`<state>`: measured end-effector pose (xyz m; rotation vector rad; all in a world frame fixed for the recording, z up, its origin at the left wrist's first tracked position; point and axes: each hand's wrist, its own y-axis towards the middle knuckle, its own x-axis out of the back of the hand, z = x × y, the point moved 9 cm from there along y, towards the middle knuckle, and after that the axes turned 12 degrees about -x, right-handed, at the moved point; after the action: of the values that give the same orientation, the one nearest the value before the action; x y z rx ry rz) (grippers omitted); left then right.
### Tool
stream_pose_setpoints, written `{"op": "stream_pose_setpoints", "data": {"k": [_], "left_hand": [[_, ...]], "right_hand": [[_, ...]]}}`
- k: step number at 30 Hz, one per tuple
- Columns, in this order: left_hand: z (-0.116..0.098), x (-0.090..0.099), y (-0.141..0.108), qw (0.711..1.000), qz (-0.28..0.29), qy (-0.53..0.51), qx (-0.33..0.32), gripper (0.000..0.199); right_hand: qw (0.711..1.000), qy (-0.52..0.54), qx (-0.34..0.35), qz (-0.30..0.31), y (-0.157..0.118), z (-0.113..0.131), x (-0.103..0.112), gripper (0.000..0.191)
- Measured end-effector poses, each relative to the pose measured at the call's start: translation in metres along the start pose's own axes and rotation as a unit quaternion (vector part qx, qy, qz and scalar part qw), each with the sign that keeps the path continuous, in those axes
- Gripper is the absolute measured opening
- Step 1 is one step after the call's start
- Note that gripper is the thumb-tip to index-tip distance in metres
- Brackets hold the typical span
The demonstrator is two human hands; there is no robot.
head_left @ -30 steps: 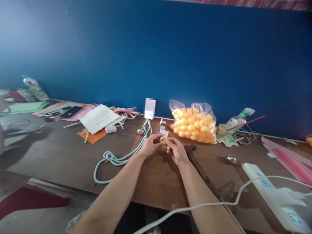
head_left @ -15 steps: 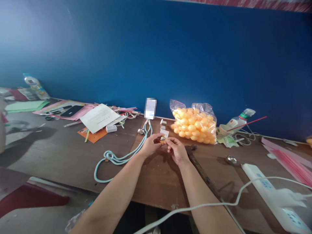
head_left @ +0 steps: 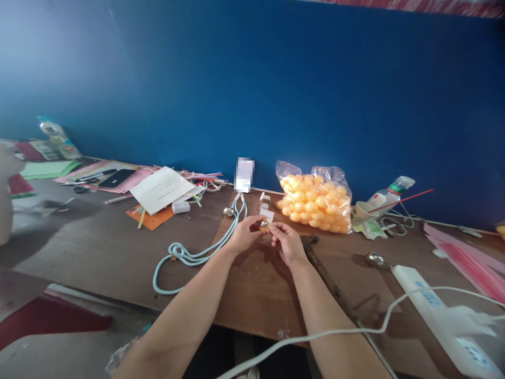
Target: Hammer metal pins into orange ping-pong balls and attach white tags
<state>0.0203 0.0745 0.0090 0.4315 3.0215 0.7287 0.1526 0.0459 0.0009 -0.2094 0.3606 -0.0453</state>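
Over the brown table [head_left: 252, 305], a small shiny ball with silver and orange-yellow parts [head_left: 264, 225] is held between my two hands. My left hand [head_left: 245, 235] has its fingers closed round the ball's left side. The fingertips of my right hand [head_left: 288, 243] pinch at its right side. Just behind the hands lie small white boxes or cards [head_left: 266, 215]. A silver ball [head_left: 228, 211] rests left of them, beside a light blue cord [head_left: 185, 257] that runs to an upright, blurred-out card [head_left: 244, 176]. Another silver ball [head_left: 373, 258] lies to the right.
A clear bag of orange balls [head_left: 315, 202] stands by the blue wall. Right are a hammer-like tool [head_left: 327, 279], paper cup [head_left: 363, 210], bottle [head_left: 389, 197] and power strip [head_left: 420, 295]; its white cable crosses in front. Papers [head_left: 161, 189] and a phone [head_left: 117, 178] lie left.
My hands and the small ball stay almost in place. At the far left edge, a blurred pale shape, perhaps part of a person, has shifted, and a red and green item shows more beside it.
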Motion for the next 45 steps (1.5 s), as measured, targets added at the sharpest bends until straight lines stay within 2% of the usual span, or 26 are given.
{"op": "stream_pose_setpoints", "data": {"k": [10, 28, 37, 45], "left_hand": [[0.0011, -0.0013, -0.0002, 1.0, -0.001, -0.016, 0.002, 0.046], [0.0026, -0.0027, -0.0012, 0.999, 0.008, -0.027, 0.02, 0.05], [-0.0015, -0.0016, -0.0012, 1.0, 0.009, -0.017, 0.024, 0.051], [-0.0022, -0.0016, -0.0009, 1.0, 0.003, -0.015, 0.007, 0.047]], "right_hand": [[0.999, 0.023, -0.023, 0.01, -0.0015, -0.0005, -0.0023, 0.025], [0.999, 0.01, -0.023, 0.021, -0.002, 0.0009, -0.003, 0.031], [0.999, 0.001, -0.023, 0.031, -0.0028, 0.0021, -0.003, 0.027], [0.999, 0.006, -0.025, 0.029, -0.0019, 0.0008, -0.0027, 0.026]]}}
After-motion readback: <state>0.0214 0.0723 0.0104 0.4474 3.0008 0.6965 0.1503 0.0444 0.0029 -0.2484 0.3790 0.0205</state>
